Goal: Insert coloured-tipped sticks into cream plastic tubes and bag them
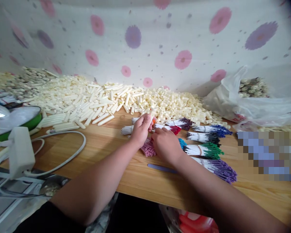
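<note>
In my left hand (142,129) I hold a cream plastic pen barrel (151,117) upright, thumb and fingers closed round it. My right hand (167,144) is just beside it, low over the bundles of pen refills, its fingers curled down. The fingertips are hidden, so whatever they pinch does not show. Around both hands lie white refills with coloured ends: a pink bundle (148,148), a red bundle (175,129), a green bundle (203,150), a black bundle (203,137), a blue bundle (212,130) and a purple bundle (219,170).
Cream pen barrels (104,103) and slotted pen parts (174,103) are heaped along the back. A power strip (21,152) with a looped white cable stands left. At right is a plastic bag (223,94). A flat purple stick (162,168) lies near the table's front edge.
</note>
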### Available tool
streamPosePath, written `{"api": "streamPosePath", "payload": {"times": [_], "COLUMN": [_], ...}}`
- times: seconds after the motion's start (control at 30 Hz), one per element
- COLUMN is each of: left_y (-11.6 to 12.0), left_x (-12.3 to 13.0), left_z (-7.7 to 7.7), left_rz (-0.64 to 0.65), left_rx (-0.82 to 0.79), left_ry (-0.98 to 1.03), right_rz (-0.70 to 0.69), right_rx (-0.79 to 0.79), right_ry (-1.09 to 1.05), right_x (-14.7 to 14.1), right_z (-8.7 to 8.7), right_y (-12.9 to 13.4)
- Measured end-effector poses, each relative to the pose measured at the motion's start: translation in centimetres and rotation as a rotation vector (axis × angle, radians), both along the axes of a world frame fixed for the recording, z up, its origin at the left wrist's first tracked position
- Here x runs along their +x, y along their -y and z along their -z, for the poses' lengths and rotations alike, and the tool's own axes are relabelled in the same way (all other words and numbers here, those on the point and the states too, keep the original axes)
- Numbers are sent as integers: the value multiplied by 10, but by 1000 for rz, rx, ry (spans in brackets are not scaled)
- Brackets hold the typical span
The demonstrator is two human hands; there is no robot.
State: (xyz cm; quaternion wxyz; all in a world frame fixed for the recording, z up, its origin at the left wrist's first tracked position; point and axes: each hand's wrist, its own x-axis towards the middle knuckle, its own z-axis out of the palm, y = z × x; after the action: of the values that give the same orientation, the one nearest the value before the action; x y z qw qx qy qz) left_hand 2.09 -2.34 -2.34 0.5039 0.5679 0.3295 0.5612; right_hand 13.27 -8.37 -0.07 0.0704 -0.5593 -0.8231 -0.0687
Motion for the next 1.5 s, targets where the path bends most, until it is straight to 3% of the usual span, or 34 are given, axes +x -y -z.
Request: {"api": "streamPosePath", "payload": {"times": [0.23,0.4,0.47,0.57,0.63,0.73,1.0,1.2,1.5], "left_y": [-1,3,7,15,19,24,28,27,28], "left_x": [-1,-4,-6,-9,-9,-6,-1,-4,-4], "left_z": [6,-2,-9,-18,-23,-27,-29,-31,-31], "left_rz": [6,-7,63,259,379,454,395,427,462], "left_rx": [59,102,119,72,0,-75,-139,-190,-180], "left_ry": [-97,-219,-265,-432,-609,-743,-642,-479,-431], "right_rz": [30,86,128,0,-89,-131,-185,-183,-148], "right_rx": [-67,-51,-122,-204,-198,-145,-62,-137,-134], "right_ry": [4,-12,-119,-303,-350,-368,-643,-1007,-1192], "right_x": [-3,41,65,89,91,83,77,81,73], "right_z": [1,-18,-27,-32,-30,-26,-25,-14,-6], "right_y": [-4,11,17,22,23,22,23,18,15]}}
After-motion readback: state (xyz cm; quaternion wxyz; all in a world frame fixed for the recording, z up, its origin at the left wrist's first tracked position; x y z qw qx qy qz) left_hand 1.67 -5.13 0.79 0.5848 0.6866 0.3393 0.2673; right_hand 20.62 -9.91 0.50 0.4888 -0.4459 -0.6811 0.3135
